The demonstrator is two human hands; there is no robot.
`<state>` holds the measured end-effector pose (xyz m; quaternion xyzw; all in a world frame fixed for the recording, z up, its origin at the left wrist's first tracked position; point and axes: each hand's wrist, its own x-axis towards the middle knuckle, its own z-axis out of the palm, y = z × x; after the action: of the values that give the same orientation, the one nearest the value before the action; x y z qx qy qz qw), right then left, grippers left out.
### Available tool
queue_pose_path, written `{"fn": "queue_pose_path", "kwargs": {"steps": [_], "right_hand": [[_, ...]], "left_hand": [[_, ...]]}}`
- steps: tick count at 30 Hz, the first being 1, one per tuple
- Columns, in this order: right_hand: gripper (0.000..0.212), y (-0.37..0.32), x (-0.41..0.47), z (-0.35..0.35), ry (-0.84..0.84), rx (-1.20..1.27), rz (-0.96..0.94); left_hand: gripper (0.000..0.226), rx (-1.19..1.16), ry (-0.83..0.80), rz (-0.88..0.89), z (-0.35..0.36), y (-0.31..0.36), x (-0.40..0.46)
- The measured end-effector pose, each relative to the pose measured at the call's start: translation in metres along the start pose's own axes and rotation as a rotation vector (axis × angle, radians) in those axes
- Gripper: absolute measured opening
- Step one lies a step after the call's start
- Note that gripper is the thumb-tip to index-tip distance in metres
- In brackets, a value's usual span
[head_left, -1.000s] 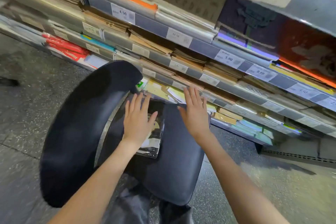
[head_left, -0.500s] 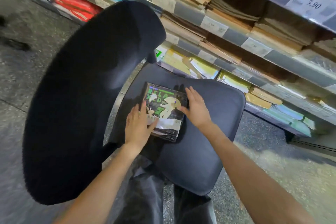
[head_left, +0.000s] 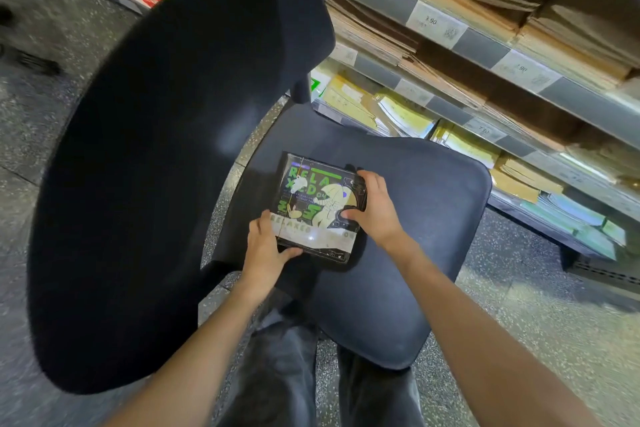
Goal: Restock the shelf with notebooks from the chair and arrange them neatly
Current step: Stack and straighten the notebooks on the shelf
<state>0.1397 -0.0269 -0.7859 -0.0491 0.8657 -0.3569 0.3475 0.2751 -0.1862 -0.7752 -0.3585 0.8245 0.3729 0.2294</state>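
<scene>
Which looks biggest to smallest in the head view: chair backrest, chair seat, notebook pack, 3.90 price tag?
1. chair backrest, though its nearness to the camera inflates it
2. chair seat
3. notebook pack
4. 3.90 price tag

Stack of notebooks lies flat on dark seat of chair, near seat's left side, beside broad black backrest. Shrink-wrapped, glossy; top cover black with green lettering, pale cartoon figures, light band along near edge. Slightly askew to seat edge. Shelf behind chair: tiered rows of stacked brown, yellow, blue notebooks, price tags on rails.
</scene>
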Motion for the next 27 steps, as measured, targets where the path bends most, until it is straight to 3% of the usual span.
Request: {"fn": "queue_pose_path", "kwargs": {"steps": [15, 27], "right_hand": [[0.078, -0.005, -0.004, 0.002, 0.033, 0.038, 0.024], [0.077, 0.001, -0.016, -0.015, 0.090, 0.107, 0.022]], "left_hand": [[0.098, -0.039, 0.040, -0.102, 0.005, -0.001, 0.002], [0.078, -0.311, 0.076, -0.078, 0.017, 0.021, 0.002]]}}
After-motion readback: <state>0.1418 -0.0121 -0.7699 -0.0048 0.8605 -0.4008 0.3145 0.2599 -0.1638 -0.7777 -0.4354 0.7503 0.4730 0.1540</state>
